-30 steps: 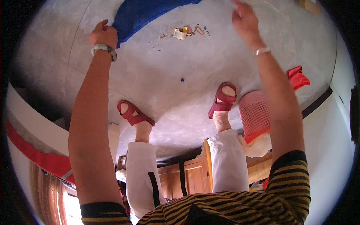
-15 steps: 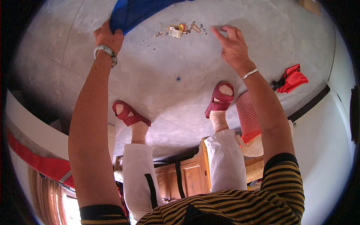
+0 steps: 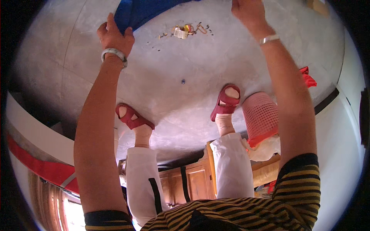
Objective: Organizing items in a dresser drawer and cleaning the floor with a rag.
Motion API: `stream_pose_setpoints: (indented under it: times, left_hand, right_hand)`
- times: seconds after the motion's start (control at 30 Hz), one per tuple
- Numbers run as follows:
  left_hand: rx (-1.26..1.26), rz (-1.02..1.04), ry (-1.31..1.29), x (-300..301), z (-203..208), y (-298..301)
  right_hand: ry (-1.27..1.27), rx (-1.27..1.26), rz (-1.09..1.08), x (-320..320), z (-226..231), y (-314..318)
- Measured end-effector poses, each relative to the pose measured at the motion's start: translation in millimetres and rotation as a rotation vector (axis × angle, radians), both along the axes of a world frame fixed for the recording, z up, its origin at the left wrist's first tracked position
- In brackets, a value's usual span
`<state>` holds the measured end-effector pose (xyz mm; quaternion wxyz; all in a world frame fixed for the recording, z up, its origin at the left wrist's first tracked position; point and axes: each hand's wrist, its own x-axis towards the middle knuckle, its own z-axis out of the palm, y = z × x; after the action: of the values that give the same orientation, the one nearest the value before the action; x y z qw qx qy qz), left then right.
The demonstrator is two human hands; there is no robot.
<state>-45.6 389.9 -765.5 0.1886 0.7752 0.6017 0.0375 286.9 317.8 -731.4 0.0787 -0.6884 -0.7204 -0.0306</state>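
Observation:
A blue cloth lies at the top of the view, cut off by its upper edge. My left hand is at the cloth's left corner, fingers and thumb spread apart, with the cloth's edge next to the thumb. My right hand reaches up at the top right, and its fingertips run out of view. Between the hands, on the grey floor, is a small heap of litter. It holds a crumpled whitish packet, a pinkish loop and several dark bits.
A tiny blue object lies on the floor ahead of my red sandals. A pink mesh basket with a bag in it stands by my right leg. Beyond my right forearm lies a red piece. A wooden cabinet is behind my legs.
My right hand has moved up and slightly right, away from beside the litter, to the top edge. My left hand has loosened at the cloth's corner, its fingers now spread.

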Motion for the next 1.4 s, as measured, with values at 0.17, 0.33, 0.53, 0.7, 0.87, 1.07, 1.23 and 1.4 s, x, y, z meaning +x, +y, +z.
stream_pose_setpoints:
  times: [0.17,0.33,0.53,0.7,0.87,1.07,1.23,1.4]
  left_hand:
    - [0.085,-0.326,0.22,13,-1,-4]
    - [0.059,-0.382,0.166,6,-9,9]
    - [-0.195,-0.211,0.147,18,-2,-21]
    - [-0.177,-0.248,0.153,7,7,-32]
    - [0.029,-0.235,-0.034,22,-3,-43]
    - [0.062,-0.417,0.056,19,1,-37]
    - [-0.051,-0.165,0.009,24,-6,-54]
    - [-0.174,0.037,0.009,41,2,-72]
  right_hand:
    - [0.02,-0.115,0.154,15,-15,57]
    - [0.025,-0.464,0.054,2,-4,64]
    - [-0.272,-0.484,0.168,8,-9,37]
    - [-0.021,-0.285,0.189,-6,-5,26]
    - [0.134,-0.143,0.323,5,-17,41]
    - [0.09,-0.345,0.232,-10,-16,41]
    - [0.008,-0.289,0.178,-16,-24,18]
    - [0.055,-0.291,0.079,-26,-30,-7]
